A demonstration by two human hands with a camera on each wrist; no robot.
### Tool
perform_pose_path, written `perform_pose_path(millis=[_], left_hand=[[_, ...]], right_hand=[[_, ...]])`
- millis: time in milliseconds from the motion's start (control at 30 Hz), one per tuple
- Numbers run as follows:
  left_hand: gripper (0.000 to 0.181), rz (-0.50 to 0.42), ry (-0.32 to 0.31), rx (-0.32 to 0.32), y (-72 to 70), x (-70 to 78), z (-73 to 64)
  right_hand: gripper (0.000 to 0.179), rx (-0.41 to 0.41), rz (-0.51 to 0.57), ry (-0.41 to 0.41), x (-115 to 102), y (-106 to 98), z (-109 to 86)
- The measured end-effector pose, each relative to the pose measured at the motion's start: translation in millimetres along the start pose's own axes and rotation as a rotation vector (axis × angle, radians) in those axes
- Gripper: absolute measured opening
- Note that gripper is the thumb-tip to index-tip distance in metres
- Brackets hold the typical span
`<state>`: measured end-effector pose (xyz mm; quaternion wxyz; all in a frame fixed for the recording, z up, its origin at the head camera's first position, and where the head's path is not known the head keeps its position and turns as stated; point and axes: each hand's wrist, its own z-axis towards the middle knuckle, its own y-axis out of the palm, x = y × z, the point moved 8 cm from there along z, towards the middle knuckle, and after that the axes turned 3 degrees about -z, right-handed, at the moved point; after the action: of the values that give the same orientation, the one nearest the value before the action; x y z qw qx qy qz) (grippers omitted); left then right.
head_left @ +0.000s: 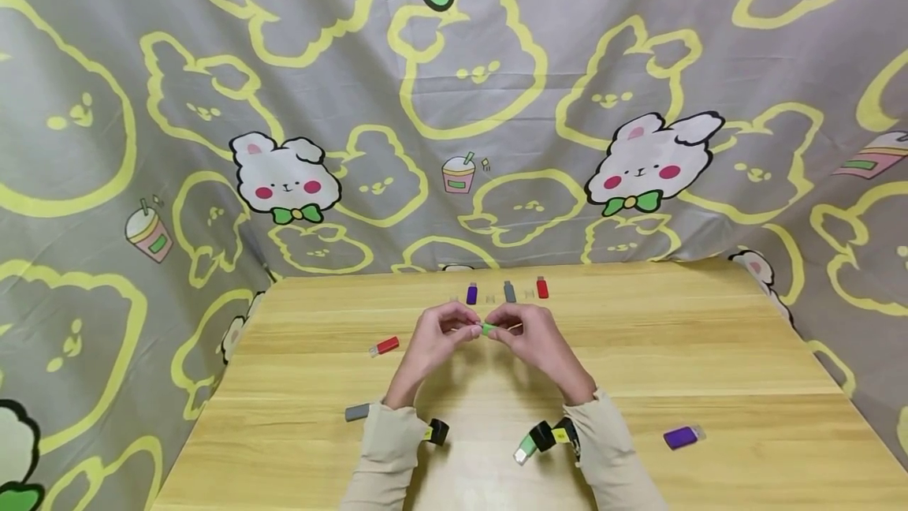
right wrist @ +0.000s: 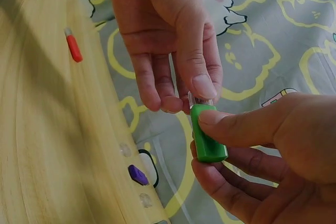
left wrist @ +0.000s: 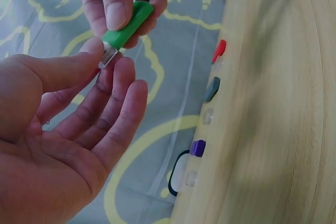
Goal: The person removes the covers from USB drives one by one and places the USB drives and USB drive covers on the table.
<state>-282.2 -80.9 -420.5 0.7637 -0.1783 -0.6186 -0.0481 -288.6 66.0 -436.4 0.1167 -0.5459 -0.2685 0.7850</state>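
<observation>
Both hands meet above the table around a green USB stick (left wrist: 128, 24) with a clear cap (left wrist: 107, 55) on its end. My left hand (head_left: 441, 335) pinches the clear cap between thumb and index finger, its other fingers extended loosely. In the right wrist view, my right hand (right wrist: 262, 145) grips the green body between its thumb and fingers. The cap is partly covered by the left fingertips. Beyond the hands, a purple USB stick (head_left: 471, 294), a grey one (head_left: 509, 292) and a red one (head_left: 542, 288) stand in a row, with small clear caps (head_left: 490, 299) between them.
On the left lie a red USB stick (head_left: 387, 345) and a grey one (head_left: 357, 412), partly behind the sleeve. Another green stick (head_left: 526, 449) lies by the right wrist camera, and a purple one (head_left: 682, 438) farther right. A patterned curtain (head_left: 496, 101) hangs behind the wooden table (head_left: 638, 353).
</observation>
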Motion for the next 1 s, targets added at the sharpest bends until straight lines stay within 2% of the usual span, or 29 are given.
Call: perform_pose_path(millis=[100,333,533,633,733,900,1000], left_hand=[[0.009,0.015,-0.006,0.007,0.5,-3.9,1.2],[0.009,0.030,-0.006,0.043,-1.9,-28.2,9.2],[0.008,-0.020,-0.025,0.093,-4.9,-33.7,7.6],[0.008,-0.037,-0.032,0.099,-6.6,-33.9,6.5],[0.010,-0.043,-0.023,0.142,-18.8,-32.8,4.4],[0.011,-0.082,-0.007,0.296,-60.1,-30.4,-4.9],[0.011,-0.086,-0.014,0.308,-73.1,-31.4,-6.6]], right_hand=[[0.008,0.002,-0.019,0.016,0,0,-0.9],[0.008,0.022,-0.052,0.009,-5,-5,-2.4],[0.007,0.016,-0.041,-0.004,-6,-6,-2.9],[0.006,0.007,-0.035,-0.016,-3,-7,-2.7],[0.008,0.013,-0.036,-0.010,3,-15,-3.8],[0.011,0.095,-0.037,0.044,19,-43,-9.4],[0.014,0.104,-0.021,0.045,22,-51,-10.2]])
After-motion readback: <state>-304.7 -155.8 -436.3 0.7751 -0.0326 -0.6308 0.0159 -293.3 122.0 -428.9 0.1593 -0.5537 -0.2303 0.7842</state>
